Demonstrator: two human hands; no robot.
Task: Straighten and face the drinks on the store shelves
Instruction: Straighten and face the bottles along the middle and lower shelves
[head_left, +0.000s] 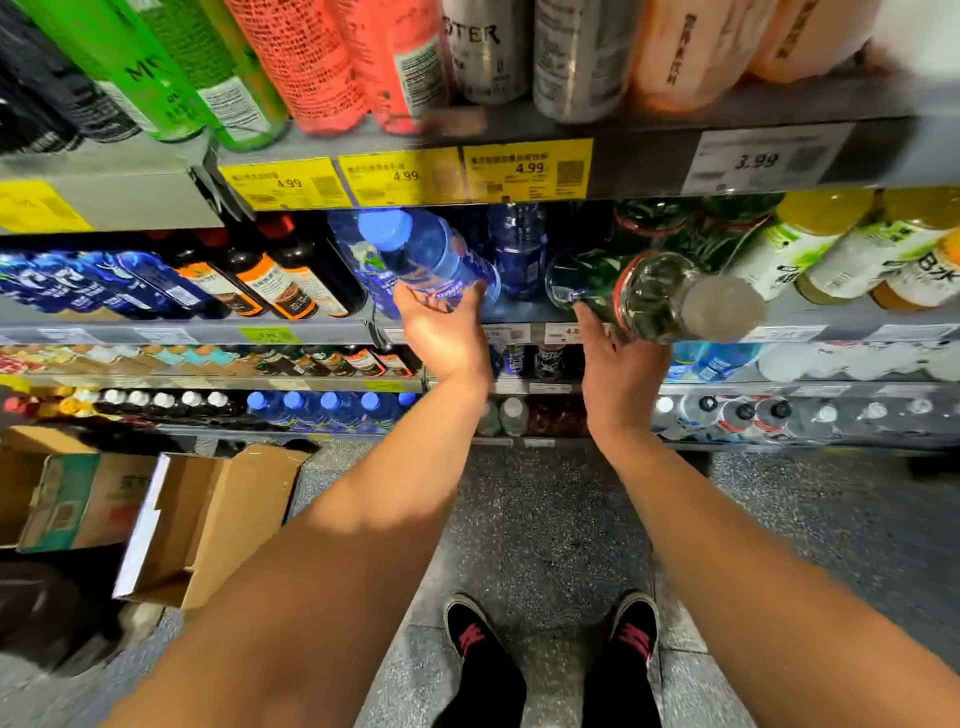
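The left hand (441, 332) is curling its fingers around the lower body of a blue plastic bottle with a blue cap (431, 254), tilting it just below the yellow price tags (527, 169) reading 4.99. To that bottle's right, the right hand (621, 364) is gripping a clear green-tinted bottle with a grey cap (670, 299), tipped outward from the same shelf (291, 330).

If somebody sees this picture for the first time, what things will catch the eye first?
First, the two bare arms reaching to the middle shelf: the left hand grips a blue bottle and the right hand holds a green bottle, both tilted toward the camera. Next, the yellow price tags above them, and the open cardboard box on the floor, lower left.
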